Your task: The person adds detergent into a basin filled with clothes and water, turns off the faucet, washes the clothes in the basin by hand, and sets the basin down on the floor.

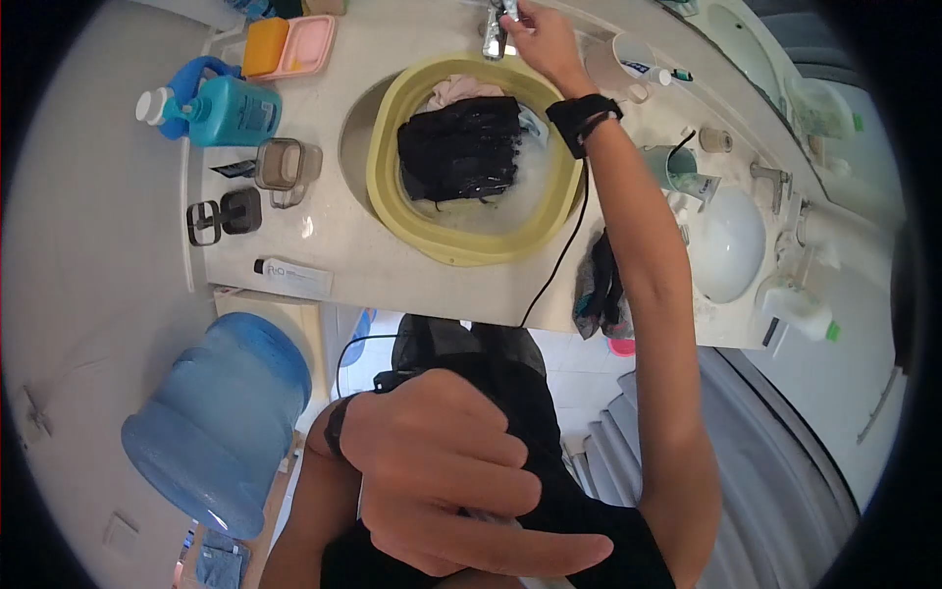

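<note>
My right hand (542, 41) reaches to the back of the counter, its fingers closed on the handle of the chrome faucet (494, 37). Below the spout sits a yellow-green plastic basin (442, 247), partly over the sink. Inside it, a wet black garment (456, 149) lies bunched in cloudy water, with a pale pink cloth (465, 90) behind it. My left hand (442, 481) is close to the camera in front of my body. Most of its fingers are curled and one sticks out to the right; anything in its palm is hidden.
A teal pump bottle (234, 112), a clear cup (285, 167) and a white tube (294, 278) stand or lie on the left. Dark socks (601, 285) lie near the front edge at right. A large blue water jug (221, 422) is at lower left. A black cable crosses the counter.
</note>
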`<state>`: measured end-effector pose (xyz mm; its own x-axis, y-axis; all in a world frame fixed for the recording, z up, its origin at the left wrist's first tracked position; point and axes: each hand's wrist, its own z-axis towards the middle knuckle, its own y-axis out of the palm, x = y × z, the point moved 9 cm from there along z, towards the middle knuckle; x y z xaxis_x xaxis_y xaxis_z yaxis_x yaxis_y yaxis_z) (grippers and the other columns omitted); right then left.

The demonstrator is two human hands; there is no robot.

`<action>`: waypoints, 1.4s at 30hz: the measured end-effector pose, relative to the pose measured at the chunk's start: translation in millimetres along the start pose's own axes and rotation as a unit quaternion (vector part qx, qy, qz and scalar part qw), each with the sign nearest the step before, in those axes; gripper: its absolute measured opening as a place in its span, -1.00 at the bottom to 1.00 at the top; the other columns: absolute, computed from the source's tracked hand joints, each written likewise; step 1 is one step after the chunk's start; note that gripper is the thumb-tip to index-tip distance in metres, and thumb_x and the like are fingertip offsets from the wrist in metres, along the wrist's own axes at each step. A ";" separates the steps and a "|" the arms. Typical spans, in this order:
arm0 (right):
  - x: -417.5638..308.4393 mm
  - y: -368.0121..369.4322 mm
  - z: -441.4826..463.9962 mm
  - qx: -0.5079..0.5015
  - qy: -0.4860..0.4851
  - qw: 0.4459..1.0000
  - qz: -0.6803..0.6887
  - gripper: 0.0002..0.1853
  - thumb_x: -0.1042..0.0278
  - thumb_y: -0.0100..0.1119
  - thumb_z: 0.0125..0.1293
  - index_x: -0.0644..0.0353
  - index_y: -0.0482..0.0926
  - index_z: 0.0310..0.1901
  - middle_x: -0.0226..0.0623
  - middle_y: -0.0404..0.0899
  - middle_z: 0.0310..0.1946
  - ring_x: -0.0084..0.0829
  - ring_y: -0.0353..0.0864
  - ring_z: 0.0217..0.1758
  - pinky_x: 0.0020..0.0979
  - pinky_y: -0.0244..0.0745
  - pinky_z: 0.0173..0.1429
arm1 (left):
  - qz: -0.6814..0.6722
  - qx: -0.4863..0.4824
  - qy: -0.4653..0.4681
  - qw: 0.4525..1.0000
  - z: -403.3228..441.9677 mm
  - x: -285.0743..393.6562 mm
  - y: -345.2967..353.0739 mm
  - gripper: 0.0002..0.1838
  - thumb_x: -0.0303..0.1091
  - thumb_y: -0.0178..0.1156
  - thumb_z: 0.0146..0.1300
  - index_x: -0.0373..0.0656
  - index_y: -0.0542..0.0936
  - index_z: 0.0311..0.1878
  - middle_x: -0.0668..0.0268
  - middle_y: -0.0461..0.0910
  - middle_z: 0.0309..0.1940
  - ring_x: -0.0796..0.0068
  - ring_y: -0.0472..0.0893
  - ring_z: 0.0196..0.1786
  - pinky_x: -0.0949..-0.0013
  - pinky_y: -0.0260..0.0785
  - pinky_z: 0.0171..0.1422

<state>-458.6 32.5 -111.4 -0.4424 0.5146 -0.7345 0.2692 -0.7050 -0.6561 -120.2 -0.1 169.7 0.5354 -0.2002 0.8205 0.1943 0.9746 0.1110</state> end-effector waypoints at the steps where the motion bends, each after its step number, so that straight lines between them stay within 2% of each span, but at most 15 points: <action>1: 6.8 -1.5 1.1 -0.004 0.001 1.000 -0.002 -0.77 0.27 0.18 0.29 0.25 0.66 -0.18 0.10 0.64 -0.44 0.07 0.70 -0.31 -0.05 0.52 -0.17 | -0.010 -0.020 0.010 1.000 -0.4 -4.0 -1.2 -0.75 -0.42 0.20 0.37 0.04 0.85 -0.08 0.53 0.20 -0.73 0.74 0.10 -0.75 0.51 -0.17 -0.63; 3: 26.0 -3.3 6.1 -0.034 0.044 0.998 0.042 -0.60 0.32 0.17 0.41 0.34 0.60 0.20 0.16 0.71 -0.07 -0.12 0.73 0.03 -0.21 0.53 0.16 | -0.016 -0.015 0.012 1.000 -9.1 -10.5 -6.8 -0.75 -0.44 0.21 0.33 0.04 0.86 -0.10 0.53 0.21 -0.73 0.73 0.10 -0.75 0.51 -0.17 -0.63; 6: 29.6 -8.3 -0.5 -0.029 0.084 0.992 0.087 -0.36 0.37 0.24 0.39 0.28 0.35 0.47 0.12 0.68 0.04 -0.17 0.71 -0.02 -0.23 0.60 0.01 | -0.025 -0.015 0.003 1.000 -17.5 -14.6 -16.7 -0.74 -0.47 0.23 0.27 0.05 0.86 -0.14 0.53 0.24 -0.75 0.73 0.10 -0.76 0.52 -0.18 -0.64; 8: 12.8 -33.2 -40.2 0.186 0.014 0.982 0.006 -0.73 0.21 0.31 0.34 0.28 0.65 -0.15 -0.12 0.72 -0.39 -0.26 0.74 -0.31 -0.26 0.59 -0.14 | -0.033 -0.019 -0.001 0.999 -22.6 -14.4 -19.1 -0.74 -0.48 0.24 0.25 0.05 0.87 -0.15 0.53 0.26 -0.75 0.73 0.10 -0.76 0.53 -0.17 -0.64; 10: 4.4 11.0 -92.6 0.017 0.071 0.997 -0.037 -0.81 0.29 0.32 0.26 0.24 0.63 -0.23 -0.16 0.70 -0.39 -0.32 0.70 -0.35 -0.33 0.58 -0.17 | -0.036 0.029 -0.033 0.998 -30.1 -17.2 -29.4 -0.75 -0.47 0.25 0.23 0.05 0.87 -0.18 0.55 0.29 -0.76 0.73 0.11 -0.76 0.54 -0.16 -0.64; 11: 0.3 52.5 -128.2 -0.267 0.103 0.957 -0.041 -0.75 0.28 0.40 0.19 0.22 0.66 -0.16 -0.12 0.72 -0.21 -0.31 0.72 -0.16 -0.29 0.59 -0.01 | -0.031 0.032 -0.029 0.999 -30.4 -17.3 -32.5 -0.75 -0.47 0.25 0.23 0.05 0.87 -0.18 0.55 0.29 -0.76 0.73 0.11 -0.76 0.54 -0.16 -0.64; 12: 9.5 87.2 -164.5 -0.294 -0.056 0.951 -0.079 -0.55 0.26 0.47 0.12 0.14 0.65 0.06 -0.01 0.66 0.03 -0.18 0.63 0.14 -0.23 0.53 0.19 | -0.025 0.033 -0.022 0.999 -30.4 -17.1 -34.4 -0.73 -0.50 0.24 0.20 0.05 0.87 -0.18 0.54 0.31 -0.76 0.72 0.12 -0.76 0.55 -0.15 -0.64; 13: 5.7 104.7 -195.2 -0.363 -0.066 0.922 -0.119 -0.28 0.21 0.52 0.07 -0.04 0.51 0.33 0.17 0.57 0.15 0.03 0.48 0.31 -0.06 0.45 0.31 | -0.020 0.033 -0.014 0.999 -30.1 -17.5 -35.1 -0.70 -0.52 0.22 0.17 0.05 0.87 -0.18 0.54 0.32 -0.75 0.72 0.12 -0.76 0.55 -0.14 -0.64; 17: 0.7 131.0 -220.6 -0.294 -0.126 0.886 -0.335 -0.14 0.28 0.45 0.14 -0.20 0.29 0.50 0.29 0.52 0.11 0.16 0.41 0.35 0.08 0.45 0.28 | -0.018 0.047 -0.004 0.999 -26.4 -23.0 -34.0 -0.64 -0.56 0.17 0.08 0.04 0.87 -0.18 0.53 0.30 -0.75 0.72 0.11 -0.76 0.55 -0.14 -0.64; 19: 0.8 144.4 -217.3 -0.229 -0.204 0.847 -0.435 -0.31 0.32 0.28 0.30 -0.19 0.31 0.46 0.14 0.54 0.01 0.09 0.58 0.19 0.22 0.46 0.21 | -0.007 0.055 0.005 0.998 -26.0 -20.6 -29.9 -0.58 -0.58 0.10 0.03 0.03 0.87 -0.18 0.52 0.30 -0.74 0.70 0.11 -0.75 0.54 -0.12 -0.64; 26: 3.5 135.0 -222.7 -0.448 -0.074 0.858 -0.240 -0.52 0.47 0.23 0.21 -0.07 0.56 0.20 -0.04 0.68 -0.28 0.02 0.71 -0.05 0.12 0.44 0.15 | -0.034 0.000 0.029 0.999 -36.3 -9.1 -24.8 -0.49 -0.40 0.13 -0.05 -0.19 0.78 0.04 0.48 0.23 -0.64 0.56 0.22 -0.71 0.42 -0.01 -0.61; 32: -40.3 102.8 -217.7 -0.461 -0.117 0.862 -0.175 -0.46 0.43 0.22 0.04 -0.05 0.63 0.15 -0.14 0.74 -0.15 0.00 0.69 -0.02 0.03 0.47 0.15 | -0.053 0.018 0.042 0.998 -41.0 3.6 -27.2 -0.48 -0.41 0.16 -0.05 -0.19 0.77 0.06 0.48 0.27 -0.65 0.52 0.25 -0.71 0.39 0.00 -0.60; 35: -31.4 91.9 -195.0 -0.400 -0.034 0.910 -0.104 -0.52 0.41 0.24 0.10 0.08 0.62 0.13 0.00 0.73 -0.14 0.07 0.67 0.03 -0.09 0.56 0.13 | -0.032 0.052 0.039 0.997 -47.1 5.4 -30.9 -0.61 -0.45 0.06 0.10 -0.04 0.86 -0.16 0.51 0.35 -0.73 0.65 0.16 -0.76 0.49 -0.05 -0.65; 38: 2.2 94.7 -167.2 -0.311 0.020 0.950 0.036 -0.54 0.40 0.27 0.12 0.11 0.62 0.13 0.05 0.71 -0.13 0.06 0.67 0.06 -0.11 0.56 0.18 | -0.058 0.022 0.031 0.998 -52.2 4.3 -29.3 -0.48 -0.40 0.18 -0.06 -0.19 0.77 0.05 0.49 0.31 -0.65 0.51 0.28 -0.71 0.37 0.02 -0.60; 42: 39.7 87.8 -124.8 -0.222 0.069 0.967 -0.107 -0.48 0.21 0.37 0.13 0.12 0.63 0.17 0.04 0.68 0.01 0.03 0.66 0.11 -0.13 0.51 0.27 | -0.061 0.033 0.012 0.998 -58.9 -0.7 -32.7 -0.49 -0.41 0.18 -0.05 -0.19 0.78 0.04 0.48 0.31 -0.65 0.50 0.28 -0.70 0.37 0.02 -0.60</action>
<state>-345.8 52.0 -219.7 -0.4179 0.7074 -0.5700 0.5386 -0.3123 -0.7826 -78.5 -37.7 132.5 0.5305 -0.3193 0.7852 0.2051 0.9472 0.2466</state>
